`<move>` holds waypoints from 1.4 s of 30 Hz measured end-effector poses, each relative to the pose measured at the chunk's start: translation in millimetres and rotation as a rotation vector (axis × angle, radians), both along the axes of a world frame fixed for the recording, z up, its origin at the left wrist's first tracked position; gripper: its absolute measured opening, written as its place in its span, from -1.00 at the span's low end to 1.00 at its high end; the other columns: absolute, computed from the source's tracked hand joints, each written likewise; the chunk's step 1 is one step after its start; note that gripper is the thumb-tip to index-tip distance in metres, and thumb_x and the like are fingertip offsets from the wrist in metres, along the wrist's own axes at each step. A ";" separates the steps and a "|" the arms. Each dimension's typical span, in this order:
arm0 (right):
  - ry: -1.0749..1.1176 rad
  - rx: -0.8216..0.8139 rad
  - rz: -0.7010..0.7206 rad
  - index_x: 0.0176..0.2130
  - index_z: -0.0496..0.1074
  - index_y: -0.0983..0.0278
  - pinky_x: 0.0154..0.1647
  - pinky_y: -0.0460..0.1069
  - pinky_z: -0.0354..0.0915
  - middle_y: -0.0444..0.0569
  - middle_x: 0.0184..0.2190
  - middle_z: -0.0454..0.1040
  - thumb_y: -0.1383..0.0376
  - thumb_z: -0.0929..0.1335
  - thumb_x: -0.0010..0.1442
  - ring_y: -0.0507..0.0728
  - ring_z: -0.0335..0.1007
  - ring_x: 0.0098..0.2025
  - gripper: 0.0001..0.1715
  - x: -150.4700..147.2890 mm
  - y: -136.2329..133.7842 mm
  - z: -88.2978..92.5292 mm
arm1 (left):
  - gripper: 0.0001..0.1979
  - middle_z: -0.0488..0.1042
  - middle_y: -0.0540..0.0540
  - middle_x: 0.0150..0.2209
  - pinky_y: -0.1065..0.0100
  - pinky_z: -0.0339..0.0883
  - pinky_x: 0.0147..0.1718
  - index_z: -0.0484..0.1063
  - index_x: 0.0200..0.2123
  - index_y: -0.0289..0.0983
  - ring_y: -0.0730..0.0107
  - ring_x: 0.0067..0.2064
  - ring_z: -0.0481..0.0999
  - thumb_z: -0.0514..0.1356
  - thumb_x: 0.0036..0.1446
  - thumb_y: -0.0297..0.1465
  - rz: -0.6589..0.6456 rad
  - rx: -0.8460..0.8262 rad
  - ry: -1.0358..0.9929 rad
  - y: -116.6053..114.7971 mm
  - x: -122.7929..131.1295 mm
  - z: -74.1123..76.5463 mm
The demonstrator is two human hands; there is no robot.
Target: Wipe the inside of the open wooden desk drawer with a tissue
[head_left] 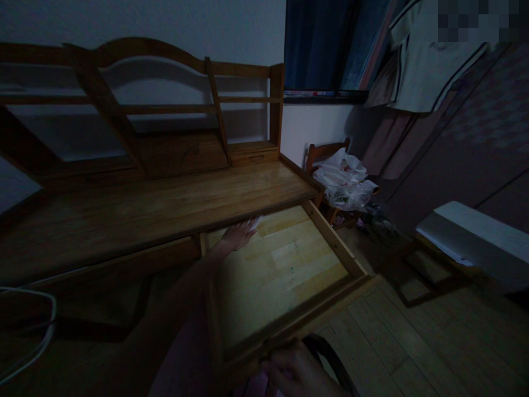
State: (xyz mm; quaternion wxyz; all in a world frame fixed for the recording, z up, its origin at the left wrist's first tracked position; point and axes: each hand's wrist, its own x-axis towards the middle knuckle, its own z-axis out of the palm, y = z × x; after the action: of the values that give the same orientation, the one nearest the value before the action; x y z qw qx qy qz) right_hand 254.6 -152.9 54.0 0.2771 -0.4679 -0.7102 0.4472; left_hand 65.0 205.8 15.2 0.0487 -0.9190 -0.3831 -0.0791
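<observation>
A pulled-out wooden drawer [268, 286] extends from under the desk, its pale bottom board showing a few small marks. Deep inside, near the back left, my left hand [237, 236] presses down with fingers stretched forward. A small piece of white tissue or cloth [257, 223] sticks out under its fingertips; the rest is hidden by the hand. At the drawer's front edge, my right hand [291, 366] is closed, fingers curled against the outer face near a dark knob [266, 344]. Dimness hides the exact grip. Beside that hand curves a dark band [330, 358].
The wooden desk [165, 204] carries a shelf unit [177, 151] against the wall. Plastic bags [343, 176] are piled on a chair [320, 150] to the right. A low stool [438, 259] holds a white slab-like object [483, 231]. A white cable [53, 309] loops at lower left.
</observation>
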 end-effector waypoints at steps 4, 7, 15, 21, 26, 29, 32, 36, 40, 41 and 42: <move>0.005 -0.038 0.013 -0.48 0.53 0.28 -0.32 -0.11 0.24 -0.08 -0.53 0.48 0.02 0.19 0.38 0.03 0.41 -0.39 -0.39 -0.6 -1.2 -3.1 | -0.39 -0.05 -0.17 0.44 0.03 -0.03 0.31 -0.22 0.44 -0.19 0.12 0.41 0.05 -0.25 0.40 -0.14 0.014 -0.017 0.004 -6.4 8.5 5.4; 0.021 -0.023 0.033 -0.48 0.55 0.28 -0.22 -0.10 0.28 -0.08 -0.53 0.50 0.02 0.16 0.41 0.02 0.45 -0.37 -0.34 -1.7 -1.4 -10.6 | -0.38 -0.12 -0.16 0.45 0.10 -0.07 0.33 -0.23 0.44 -0.20 0.20 0.43 -0.02 -0.28 0.41 -0.13 -0.061 -0.020 0.002 -10.7 16.4 11.4; 0.041 0.013 0.041 -0.49 0.55 0.30 -0.30 -0.14 0.27 -0.07 -0.54 0.51 0.02 0.14 0.42 -0.01 0.46 -0.41 -0.30 -2.8 -0.2 -16.6 | -0.37 -0.30 -0.16 0.47 0.11 -0.28 0.39 -0.17 0.43 -0.26 0.23 0.47 -0.30 -0.22 0.40 -0.13 -0.254 -0.026 -0.071 -18.9 88.3 -3.8; 0.020 0.073 0.034 -0.50 0.53 0.30 -0.30 -0.15 0.23 -0.10 -0.54 0.47 0.04 0.14 0.42 -0.03 0.40 -0.42 -0.33 -1.8 1.1 -15.2 | -0.36 -0.31 -0.21 0.47 0.06 -0.29 0.38 -0.18 0.43 -0.29 0.18 0.47 -0.30 -0.16 0.39 -0.17 -0.350 -0.052 -0.110 -43.6 148.2 -15.7; 0.035 0.046 0.046 -0.49 0.51 0.31 -0.29 -0.16 0.22 -0.12 -0.56 0.43 0.03 0.13 0.42 -0.04 0.38 -0.43 -0.32 -2.2 0.3 -18.2 | -0.32 -0.31 -0.23 0.47 0.05 -0.29 0.38 -0.17 0.42 -0.30 0.16 0.47 -0.32 -0.15 0.38 -0.10 -0.451 -0.066 -0.076 -84.1 170.2 -23.3; 0.043 0.063 0.057 -0.51 0.48 0.32 -0.36 -0.15 0.19 -0.12 -0.57 0.40 0.00 0.11 0.42 -0.03 0.33 -0.46 -0.29 -3.1 0.7 -20.2 | -0.29 -0.25 -0.25 0.46 0.04 -0.29 0.38 -0.10 0.41 -0.31 0.15 0.47 -0.30 -0.16 0.36 -0.02 -0.525 -0.074 -0.076 -113.5 174.7 -23.6; 0.022 0.060 0.036 -0.53 0.45 0.33 -0.43 -0.14 0.14 -0.12 -0.57 0.37 -0.02 0.12 0.40 -0.04 0.26 -0.50 -0.29 -3.5 1.5 -18.2 | -0.28 -0.20 -0.27 0.45 0.06 -0.29 0.38 -0.07 0.40 -0.35 0.13 0.46 -0.27 -0.16 0.36 -0.01 -0.632 -0.058 -0.089 -140.1 174.8 -21.7; 0.038 0.039 0.018 -0.56 0.44 0.33 -0.48 -0.15 0.08 -0.15 -0.61 0.31 0.01 0.14 0.39 -0.06 0.19 -0.53 -0.31 -3.3 1.8 -13.8 | -0.32 -0.15 -0.28 0.45 0.08 -0.22 0.38 -0.05 0.40 -0.36 0.13 0.46 -0.20 -0.12 0.37 -0.10 -0.762 -0.046 -0.076 -162.4 173.3 -22.8; 0.062 0.047 0.025 -0.56 0.44 0.32 -0.45 -0.15 0.11 -0.14 -0.60 0.33 0.00 0.13 0.40 -0.06 0.22 -0.52 -0.30 -3.6 1.3 -15.7 | -0.38 -0.12 -0.24 0.45 0.12 -0.18 0.38 -0.02 0.39 -0.35 0.17 0.45 -0.15 -0.08 0.37 -0.19 -0.816 -0.025 -0.087 -166.1 174.1 -26.8; 0.063 0.049 0.033 -0.56 0.45 0.32 -0.42 -0.15 0.14 -0.13 -0.59 0.34 0.00 0.13 0.40 -0.05 0.24 -0.51 -0.29 -3.7 1.2 -16.9 | -0.39 -0.10 -0.24 0.44 0.13 -0.16 0.38 0.00 0.38 -0.34 0.18 0.45 -0.13 -0.08 0.37 -0.19 -0.822 -0.022 -0.090 -164.9 174.6 -27.3; 0.058 0.050 0.041 -0.55 0.46 0.32 -0.40 -0.15 0.17 -0.12 -0.59 0.36 -0.01 0.12 0.40 -0.04 0.26 -0.50 -0.28 -3.7 1.2 -18.1 | -0.40 -0.08 -0.23 0.44 0.14 -0.14 0.38 0.02 0.38 -0.33 0.20 0.45 -0.11 -0.09 0.38 -0.17 -0.829 -0.021 -0.091 -163.4 175.1 -27.5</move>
State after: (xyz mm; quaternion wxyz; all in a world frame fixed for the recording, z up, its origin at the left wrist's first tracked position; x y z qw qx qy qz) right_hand 250.9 -151.7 35.8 0.3000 -0.4328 -0.7224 0.4482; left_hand 240.0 42.5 -12.3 -0.0138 -0.9914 0.0168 -0.1288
